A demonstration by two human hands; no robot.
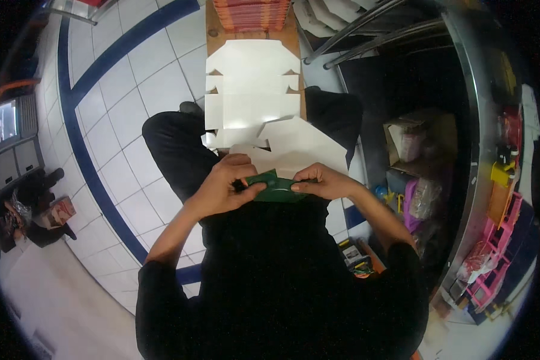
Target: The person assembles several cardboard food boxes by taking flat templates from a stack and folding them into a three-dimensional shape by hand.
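Close to my body, a dark green glossy flat piece (276,189) is held between both hands. My left hand (222,187) pinches its left end, with the thumb on top. At the opposite end, my right hand (323,182) is closed on it between thumb and fingers. Just beyond the hands, a partly folded white carton blank (306,143) leans across my lap; whether the green piece belongs to it, I cannot tell. Farther off, another white carton blank (252,111), notched along its sides, lies flat on a wooden board (215,37).
A stack of red-orange patterned pieces (252,13) stands at the board's far end. Metal bars (372,24) and more white blanks (324,18) are at the upper right. On the right sit an open cardboard box (396,144) and a shelf with a pink rack (492,252).
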